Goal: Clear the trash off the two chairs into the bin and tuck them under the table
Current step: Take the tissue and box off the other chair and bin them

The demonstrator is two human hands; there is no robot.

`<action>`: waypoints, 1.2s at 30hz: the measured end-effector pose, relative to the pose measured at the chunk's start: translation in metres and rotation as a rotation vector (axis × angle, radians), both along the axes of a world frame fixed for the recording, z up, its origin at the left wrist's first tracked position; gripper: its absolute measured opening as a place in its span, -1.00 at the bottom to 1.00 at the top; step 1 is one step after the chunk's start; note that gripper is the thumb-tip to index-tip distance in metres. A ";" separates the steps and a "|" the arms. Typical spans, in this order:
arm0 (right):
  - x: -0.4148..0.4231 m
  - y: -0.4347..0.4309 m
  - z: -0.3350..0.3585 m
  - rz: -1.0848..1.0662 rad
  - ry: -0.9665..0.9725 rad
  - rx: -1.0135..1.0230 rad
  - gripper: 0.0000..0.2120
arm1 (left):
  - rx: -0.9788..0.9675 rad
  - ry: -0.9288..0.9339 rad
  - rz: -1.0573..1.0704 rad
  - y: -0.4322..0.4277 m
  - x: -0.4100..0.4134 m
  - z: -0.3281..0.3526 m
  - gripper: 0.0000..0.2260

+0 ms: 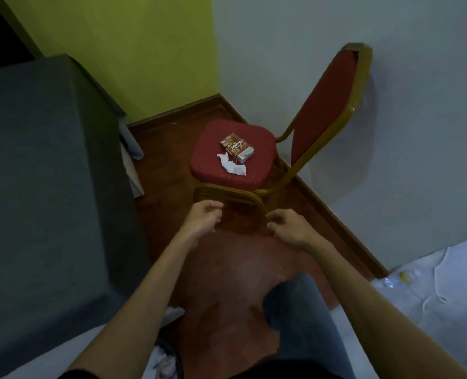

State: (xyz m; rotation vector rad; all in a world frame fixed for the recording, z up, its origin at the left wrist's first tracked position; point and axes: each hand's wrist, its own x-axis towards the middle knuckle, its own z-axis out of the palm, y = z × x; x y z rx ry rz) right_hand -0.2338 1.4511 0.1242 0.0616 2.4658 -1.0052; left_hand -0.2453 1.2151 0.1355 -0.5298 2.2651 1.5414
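A red padded chair with a gold frame stands in the corner, its back against the white wall. On its seat lie an opened brown snack box and a crumpled white tissue touching the box's near side. My left hand and my right hand hover in front of the chair's front legs, below the seat edge. Both hold nothing and their fingers are loosely curled, apart. The dark rim of a bin with white paper inside shows at the bottom, by my left forearm.
A table under a grey cloth fills the left side. White sheeting with a cord and small bits covers the floor at right. Red-brown floor lies between me and the chair. My knee in blue jeans is below my hands.
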 end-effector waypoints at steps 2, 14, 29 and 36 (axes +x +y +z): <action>-0.034 0.008 -0.006 0.027 -0.027 0.004 -0.61 | 0.016 -0.024 0.021 0.011 -0.026 -0.001 -0.81; -0.210 0.017 0.062 0.097 -0.104 -0.042 -0.79 | 0.033 -0.125 0.230 0.040 -0.142 0.084 -0.84; -0.317 -0.043 0.068 0.245 -0.199 -0.003 -0.67 | 0.023 -0.176 0.297 -0.001 -0.221 0.103 -0.78; -0.365 -0.053 0.050 0.205 -0.250 -0.026 -0.66 | -0.053 -0.195 0.243 -0.012 -0.273 0.072 -0.87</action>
